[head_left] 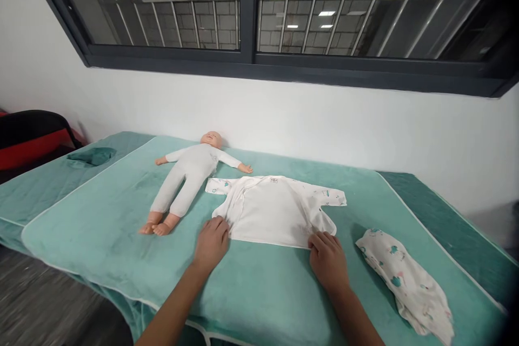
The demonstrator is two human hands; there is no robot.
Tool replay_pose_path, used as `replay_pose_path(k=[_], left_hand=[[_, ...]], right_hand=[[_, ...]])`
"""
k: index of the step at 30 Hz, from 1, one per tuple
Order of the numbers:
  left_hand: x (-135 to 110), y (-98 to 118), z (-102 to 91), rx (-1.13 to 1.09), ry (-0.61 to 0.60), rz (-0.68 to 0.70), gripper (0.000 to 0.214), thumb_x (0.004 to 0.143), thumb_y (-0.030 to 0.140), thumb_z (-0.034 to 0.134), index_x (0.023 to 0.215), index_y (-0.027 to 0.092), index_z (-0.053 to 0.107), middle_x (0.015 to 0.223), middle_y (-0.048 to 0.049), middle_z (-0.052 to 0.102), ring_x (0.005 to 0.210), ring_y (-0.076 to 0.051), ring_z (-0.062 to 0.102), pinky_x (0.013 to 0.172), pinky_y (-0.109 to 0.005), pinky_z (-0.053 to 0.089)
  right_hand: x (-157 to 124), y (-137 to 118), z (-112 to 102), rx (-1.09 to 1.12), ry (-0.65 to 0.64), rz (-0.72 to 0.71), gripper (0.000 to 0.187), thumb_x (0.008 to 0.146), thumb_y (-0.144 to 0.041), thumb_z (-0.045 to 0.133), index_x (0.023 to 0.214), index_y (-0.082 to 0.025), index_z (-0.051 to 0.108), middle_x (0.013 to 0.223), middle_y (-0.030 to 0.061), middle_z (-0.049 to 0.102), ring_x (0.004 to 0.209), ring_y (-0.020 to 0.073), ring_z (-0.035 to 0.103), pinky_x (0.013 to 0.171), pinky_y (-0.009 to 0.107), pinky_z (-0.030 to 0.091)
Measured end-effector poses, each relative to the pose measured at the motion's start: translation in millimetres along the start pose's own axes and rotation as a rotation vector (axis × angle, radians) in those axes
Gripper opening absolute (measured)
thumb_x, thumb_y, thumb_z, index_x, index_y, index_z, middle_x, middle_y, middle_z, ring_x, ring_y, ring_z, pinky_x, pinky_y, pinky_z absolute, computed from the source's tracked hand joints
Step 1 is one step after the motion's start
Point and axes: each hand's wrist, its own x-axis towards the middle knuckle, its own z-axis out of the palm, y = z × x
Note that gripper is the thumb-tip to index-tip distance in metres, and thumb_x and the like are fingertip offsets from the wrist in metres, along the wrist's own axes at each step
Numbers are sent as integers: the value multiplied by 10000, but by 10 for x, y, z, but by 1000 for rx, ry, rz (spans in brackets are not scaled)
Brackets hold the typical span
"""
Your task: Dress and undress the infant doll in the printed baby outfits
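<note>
A white baby shirt [271, 211] with printed sleeves lies spread on the green bed cover, its neck edge toward the wall. My left hand [212, 240] is closed on the shirt's lower left corner, fingers curled over the hem. At the lower right corner, my right hand [327, 257] grips the hem in the same way. Left of the shirt a baby doll [190, 167] in a white bodysuit lies on its back, head near the wall and feet toward me. One doll hand rests just above the shirt's left sleeve.
Folded printed baby clothing [405, 281] lies to the right of my right hand. The green bed cover [93, 227] carries a crumpled dark green cloth [92, 157] at far left. A red and black chair [32, 140] stands beyond the left end. Behind are a wall and barred window [247, 59].
</note>
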Motion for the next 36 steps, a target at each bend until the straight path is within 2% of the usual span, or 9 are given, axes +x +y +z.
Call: replay_pose_path(k=[4, 8, 11, 13, 16, 19, 25, 33, 36], left_hand=[[-31, -12, 13, 9, 35, -38, 201, 927, 119, 443, 798, 191, 578, 873, -60, 603, 774, -210, 532, 727, -344, 445], [-47, -22, 15, -29, 65, -51, 184, 912, 99, 451, 865, 192, 602, 941, -65, 632, 828, -214, 570, 752, -347, 471], [-45, -30, 19, -47, 89, -39, 189, 895, 87, 461, 888, 198, 613, 978, -69, 646, 889, -224, 596, 784, -357, 486], [-42, -36, 23, -60, 95, -28, 190, 895, 88, 461, 901, 201, 614, 989, -69, 649, 912, -225, 603, 803, -363, 491], [-42, -46, 31, -76, 87, -21, 191, 903, 92, 455, 944, 200, 608, 1003, -70, 648, 934, -227, 605, 826, -373, 494], [-51, -56, 42, -90, 88, -34, 200, 909, 96, 445, 982, 200, 599, 1010, -71, 646, 943, -228, 605, 837, -379, 497], [-78, -64, 65, -130, 76, -82, 209, 904, 93, 442, 1002, 206, 588, 1040, -77, 641, 993, -236, 605, 875, -396, 499], [-62, -59, 49, -167, 85, -111, 208, 898, 82, 441, 973, 201, 594, 1015, -76, 647, 972, -228, 602, 860, -385, 497], [-78, -64, 63, -180, 91, -124, 204, 901, 94, 439, 951, 199, 607, 993, -78, 652, 951, -230, 608, 842, -384, 497]], right_hand=[[11, 8, -46, 0, 93, -2, 253, 774, 22, 441, 682, -202, 515, 672, 21, 553, 722, 199, 499, 718, 338, 346], [84, -55, -47, 55, 156, 93, 232, 822, -30, 441, 735, -210, 559, 743, 39, 621, 783, 219, 553, 750, 358, 394], [275, -230, 39, 192, 58, 171, 254, 858, -66, 415, 886, -208, 623, 941, 66, 687, 936, 222, 607, 831, 355, 462], [477, -379, 165, 233, -56, 152, 315, 897, -107, 394, 1068, -198, 642, 1162, 84, 680, 1126, 220, 589, 960, 362, 465], [829, -540, 441, 162, -200, 84, 408, 975, -260, 384, 1325, -162, 569, 1442, 112, 545, 1362, 238, 455, 1112, 390, 383], [1090, -569, 734, 38, -280, 100, 550, 1007, -380, 344, 1459, -86, 448, 1570, 164, 383, 1474, 277, 307, 1180, 431, 286], [1115, -477, 1025, -64, -320, 84, 606, 1022, -437, 263, 1504, -96, 402, 1604, 161, 303, 1500, 289, 251, 1199, 490, 207], [1067, -479, 1041, -82, -289, 65, 589, 1021, -433, 290, 1486, -99, 429, 1594, 166, 325, 1488, 307, 276, 1185, 508, 223], [1060, -538, 985, -84, -265, 43, 545, 1031, -389, 282, 1424, -82, 499, 1554, 171, 406, 1461, 301, 334, 1180, 486, 245]])
